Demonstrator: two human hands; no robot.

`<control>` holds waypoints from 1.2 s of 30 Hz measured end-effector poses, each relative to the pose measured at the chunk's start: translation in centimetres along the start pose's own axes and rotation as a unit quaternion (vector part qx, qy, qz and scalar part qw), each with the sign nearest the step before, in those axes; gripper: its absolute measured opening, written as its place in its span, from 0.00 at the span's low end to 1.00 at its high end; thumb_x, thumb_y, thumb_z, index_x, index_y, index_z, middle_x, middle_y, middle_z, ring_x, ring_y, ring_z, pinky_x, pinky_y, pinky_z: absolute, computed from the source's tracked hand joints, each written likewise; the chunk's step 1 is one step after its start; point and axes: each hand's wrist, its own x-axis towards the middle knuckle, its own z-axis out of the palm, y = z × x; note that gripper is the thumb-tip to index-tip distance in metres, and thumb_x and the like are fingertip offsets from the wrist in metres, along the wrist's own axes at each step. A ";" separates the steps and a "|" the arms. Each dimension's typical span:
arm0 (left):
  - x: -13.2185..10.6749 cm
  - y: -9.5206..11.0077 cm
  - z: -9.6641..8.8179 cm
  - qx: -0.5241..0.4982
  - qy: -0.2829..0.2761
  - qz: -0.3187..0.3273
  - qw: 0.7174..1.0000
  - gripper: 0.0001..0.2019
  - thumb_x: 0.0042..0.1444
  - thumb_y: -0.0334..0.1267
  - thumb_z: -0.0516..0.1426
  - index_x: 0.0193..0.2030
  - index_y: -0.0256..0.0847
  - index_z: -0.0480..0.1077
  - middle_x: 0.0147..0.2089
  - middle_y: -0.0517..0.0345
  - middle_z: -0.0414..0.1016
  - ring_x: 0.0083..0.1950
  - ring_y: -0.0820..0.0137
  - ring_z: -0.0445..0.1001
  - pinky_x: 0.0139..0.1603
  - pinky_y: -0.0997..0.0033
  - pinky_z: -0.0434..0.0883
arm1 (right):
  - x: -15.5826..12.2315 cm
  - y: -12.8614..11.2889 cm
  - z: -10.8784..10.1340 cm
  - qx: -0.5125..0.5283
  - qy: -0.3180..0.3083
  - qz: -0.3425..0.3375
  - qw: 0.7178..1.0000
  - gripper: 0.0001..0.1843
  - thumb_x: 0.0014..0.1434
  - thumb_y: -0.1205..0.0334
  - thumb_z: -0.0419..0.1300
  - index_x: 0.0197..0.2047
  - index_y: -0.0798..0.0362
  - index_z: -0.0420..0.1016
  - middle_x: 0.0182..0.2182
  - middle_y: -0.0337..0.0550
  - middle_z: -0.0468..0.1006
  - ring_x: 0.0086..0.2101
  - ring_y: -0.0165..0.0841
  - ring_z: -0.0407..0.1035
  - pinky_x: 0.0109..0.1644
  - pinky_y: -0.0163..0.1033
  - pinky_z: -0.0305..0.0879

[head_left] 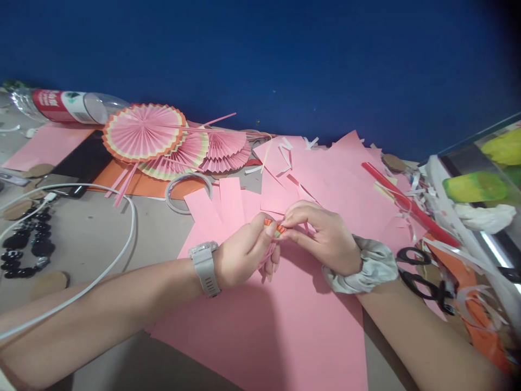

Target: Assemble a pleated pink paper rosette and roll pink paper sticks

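Observation:
Between my two hands is a small pleated paper strip (280, 229) with orange, pale yellow and pink layers. My left hand (254, 244) pinches it between thumb and forefinger, the lower fingers curled beneath. My right hand (321, 233) grips its other end with thumb and fingertips. Part of the folded strip is hidden by the fingers. Both hands are above a large pink paper sheet (260, 336). Cut pink paper strips (231, 201) lie just beyond my left hand.
Left are pleated paper fans (144, 133), a plastic bottle (69, 106), a phone (81, 163), a tape roll (166, 198), a white cable (132, 228) and black beads (43, 247). Black scissors (427, 288), a red strip (411, 203) and paper scraps lie right. A blue panel (260, 65) stands behind.

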 end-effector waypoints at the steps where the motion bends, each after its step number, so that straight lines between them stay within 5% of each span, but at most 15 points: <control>1: 0.0 0.0 0.0 0.002 0.001 0.000 1.000 0.16 0.65 0.50 0.37 0.34 0.42 0.51 0.19 0.70 0.60 0.17 0.76 0.65 0.20 0.74 0.68 | 0.0 0.0 0.0 0.000 0.001 0.000 1.000 0.05 0.55 0.66 0.62 0.34 0.51 0.69 0.29 0.38 0.72 0.33 0.31 0.68 0.37 0.38 0.65; 9: -0.1 -0.3 -0.1 0.030 0.011 0.021 0.999 0.15 0.65 0.50 0.37 0.36 0.41 0.52 0.21 0.68 0.63 0.18 0.76 0.66 0.19 0.75 0.68 | 0.0 0.0 0.3 -0.006 0.030 0.004 1.000 0.10 0.55 0.63 0.62 0.42 0.50 0.69 0.33 0.39 0.74 0.35 0.31 0.69 0.40 0.38 0.66; 17: 0.0 -0.3 0.0 0.007 0.034 0.039 0.999 0.14 0.66 0.48 0.37 0.37 0.41 0.52 0.22 0.66 0.65 0.17 0.77 0.66 0.17 0.79 0.64 | 0.2 -0.3 0.5 -0.097 0.024 -0.064 0.993 0.10 0.59 0.64 0.58 0.45 0.49 0.71 0.32 0.40 0.75 0.34 0.33 0.67 0.41 0.40 0.65; 36: 0.4 -0.4 0.2 -0.057 0.054 0.036 0.996 0.14 0.66 0.48 0.39 0.36 0.41 0.53 0.19 0.69 0.62 0.15 0.78 0.63 0.16 0.78 0.66 | 0.0 -0.2 1.6 -0.092 0.076 -0.056 0.991 0.10 0.58 0.66 0.59 0.45 0.49 0.68 0.34 0.41 0.75 0.37 0.34 0.68 0.42 0.41 0.67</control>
